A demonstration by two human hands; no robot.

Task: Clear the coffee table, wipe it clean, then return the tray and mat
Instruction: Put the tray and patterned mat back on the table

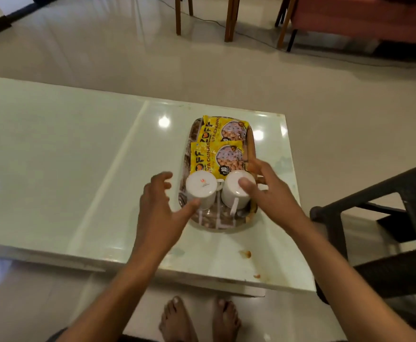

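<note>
Home living room, glossy tiled floor (103, 58), glass-topped coffee table (66, 169), wooden chair legs (229, 18), bare feet (199, 319)

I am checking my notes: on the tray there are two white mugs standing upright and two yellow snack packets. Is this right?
One detail is wrong. The head view shows both mugs, left and right, upside down, bases up, not upright. They do sit on the tray with two yellow snack packets.

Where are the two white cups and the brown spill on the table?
Left cup (200, 187), head view: on its upturned base.
Right cup (234, 197), head view: on its side wall.
Brown spill (246, 254), head view: on the stain's middle, near the table's front edge.
</note>
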